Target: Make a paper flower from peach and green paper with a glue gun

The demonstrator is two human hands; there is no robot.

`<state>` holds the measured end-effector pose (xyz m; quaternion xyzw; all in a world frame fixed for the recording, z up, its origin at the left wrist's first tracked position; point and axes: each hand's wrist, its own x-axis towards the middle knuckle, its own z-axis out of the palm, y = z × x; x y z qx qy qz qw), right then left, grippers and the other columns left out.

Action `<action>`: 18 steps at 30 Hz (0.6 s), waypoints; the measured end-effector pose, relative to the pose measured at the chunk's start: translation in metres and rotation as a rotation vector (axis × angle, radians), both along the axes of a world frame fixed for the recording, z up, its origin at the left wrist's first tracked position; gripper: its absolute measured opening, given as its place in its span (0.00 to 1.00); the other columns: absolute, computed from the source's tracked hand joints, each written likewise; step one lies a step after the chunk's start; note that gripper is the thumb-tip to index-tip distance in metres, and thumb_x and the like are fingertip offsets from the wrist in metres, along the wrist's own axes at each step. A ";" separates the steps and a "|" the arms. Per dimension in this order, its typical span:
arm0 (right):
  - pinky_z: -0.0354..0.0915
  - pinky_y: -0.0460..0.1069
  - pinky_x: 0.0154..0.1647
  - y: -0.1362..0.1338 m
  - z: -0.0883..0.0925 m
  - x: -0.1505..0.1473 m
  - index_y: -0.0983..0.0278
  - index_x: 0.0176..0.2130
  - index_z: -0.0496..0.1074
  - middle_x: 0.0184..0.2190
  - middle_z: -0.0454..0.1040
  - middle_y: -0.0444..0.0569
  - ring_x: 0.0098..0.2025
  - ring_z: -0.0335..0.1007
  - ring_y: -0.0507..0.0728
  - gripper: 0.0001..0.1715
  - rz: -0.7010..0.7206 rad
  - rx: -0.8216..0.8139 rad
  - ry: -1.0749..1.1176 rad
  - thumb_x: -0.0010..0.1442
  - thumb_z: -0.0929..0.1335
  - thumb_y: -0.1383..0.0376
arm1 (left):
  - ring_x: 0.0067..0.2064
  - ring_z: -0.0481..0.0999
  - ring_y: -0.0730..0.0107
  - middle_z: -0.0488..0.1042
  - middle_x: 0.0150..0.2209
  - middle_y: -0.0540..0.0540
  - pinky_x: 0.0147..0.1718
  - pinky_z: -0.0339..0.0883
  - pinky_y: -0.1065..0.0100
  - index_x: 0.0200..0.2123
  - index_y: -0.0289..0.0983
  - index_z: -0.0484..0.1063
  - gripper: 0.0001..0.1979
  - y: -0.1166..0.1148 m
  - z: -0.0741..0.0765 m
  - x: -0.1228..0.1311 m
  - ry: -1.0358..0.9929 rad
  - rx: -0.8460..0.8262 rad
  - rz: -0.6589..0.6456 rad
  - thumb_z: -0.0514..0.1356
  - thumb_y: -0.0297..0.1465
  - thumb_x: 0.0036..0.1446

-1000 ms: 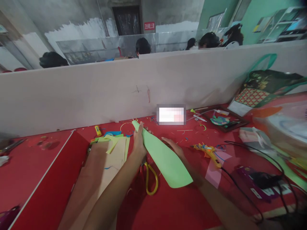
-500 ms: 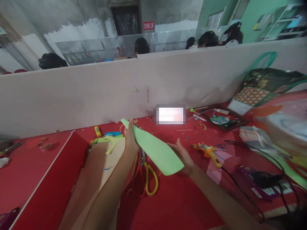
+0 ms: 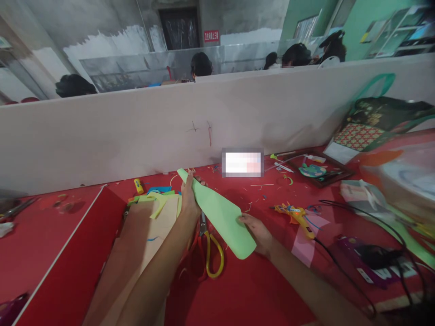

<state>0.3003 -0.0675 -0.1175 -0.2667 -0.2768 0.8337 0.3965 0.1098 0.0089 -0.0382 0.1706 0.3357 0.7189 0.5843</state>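
Note:
A long sheet of light green paper [image 3: 220, 215] slants between my hands, its near end curled. My left hand [image 3: 190, 194] is closed around the far, narrow end, with fingertips showing past the paper's edge. At the right edge my right hand [image 3: 256, 231] pinches the sheet between thumb and fingers; some of those fingers are hidden behind it. Below the paper, scissors [image 3: 215, 262] with red and yellow handles lie on the red table [image 3: 258, 290], their blades partly covered. A yellow glue gun [image 3: 297, 219] rests to the right of my right hand.
Brown cardboard [image 3: 132, 244] with yellow paper scraps [image 3: 158, 206] lies on the left beside a red divider [image 3: 68, 267]. A purple box [image 3: 363, 262] and black cables stand at right. A white partition [image 3: 136, 131] crosses the back, with people's heads beyond it.
My right hand has gone from spread fingers beside the sheet to pinching its right edge. The sheet's near end has dipped slightly, and my left hand has shifted a little right.

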 end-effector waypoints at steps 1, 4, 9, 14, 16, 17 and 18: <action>0.72 0.51 0.36 0.000 0.000 0.001 0.63 0.33 0.78 0.27 0.83 0.47 0.30 0.80 0.58 0.11 -0.046 -0.026 0.016 0.51 0.75 0.58 | 0.23 0.71 0.79 0.69 0.26 0.58 0.28 0.70 0.73 0.41 0.40 0.70 0.25 0.000 0.001 -0.001 -0.016 0.006 -0.009 0.76 0.44 0.47; 0.72 0.50 0.34 -0.002 -0.001 0.004 0.60 0.27 0.77 0.25 0.82 0.43 0.26 0.78 0.57 0.12 -0.183 -0.111 0.059 0.49 0.77 0.55 | 0.24 0.72 0.78 0.68 0.26 0.58 0.28 0.69 0.73 0.40 0.41 0.70 0.24 -0.002 0.004 -0.001 -0.049 0.047 -0.019 0.76 0.43 0.46; 0.72 0.51 0.35 -0.010 0.004 0.005 0.62 0.38 0.81 0.26 0.82 0.48 0.31 0.81 0.60 0.40 0.059 -0.133 0.090 0.55 0.68 0.30 | 0.25 0.72 0.78 0.69 0.27 0.57 0.30 0.70 0.73 0.39 0.41 0.69 0.22 -0.011 0.005 0.011 0.001 0.050 0.002 0.75 0.42 0.49; 0.72 0.51 0.33 -0.012 0.010 0.003 0.63 0.43 0.81 0.28 0.83 0.50 0.31 0.80 0.59 0.52 0.106 -0.114 0.087 0.53 0.61 0.23 | 0.25 0.72 0.78 0.69 0.28 0.56 0.30 0.70 0.73 0.39 0.40 0.70 0.21 -0.019 -0.004 0.028 0.019 0.012 -0.048 0.75 0.42 0.50; 0.71 0.51 0.31 -0.011 0.013 0.002 0.63 0.43 0.81 0.26 0.82 0.50 0.29 0.79 0.59 0.53 0.093 -0.078 0.052 0.51 0.61 0.22 | 0.25 0.72 0.78 0.69 0.27 0.56 0.30 0.70 0.73 0.38 0.39 0.70 0.20 -0.021 -0.005 0.031 0.018 -0.011 -0.060 0.75 0.41 0.50; 0.71 0.51 0.29 -0.010 0.014 0.002 0.63 0.43 0.81 0.24 0.80 0.50 0.27 0.78 0.59 0.54 0.089 -0.057 0.029 0.51 0.60 0.21 | 0.25 0.72 0.78 0.69 0.27 0.56 0.31 0.70 0.73 0.38 0.39 0.70 0.20 -0.022 -0.005 0.032 0.012 -0.018 -0.067 0.74 0.41 0.50; 0.70 0.51 0.28 -0.010 0.015 0.001 0.63 0.43 0.81 0.23 0.79 0.49 0.26 0.77 0.59 0.55 0.090 -0.041 0.008 0.51 0.59 0.21 | 0.25 0.72 0.79 0.69 0.27 0.56 0.31 0.70 0.73 0.37 0.39 0.70 0.19 -0.022 -0.005 0.032 0.001 -0.017 -0.073 0.75 0.40 0.50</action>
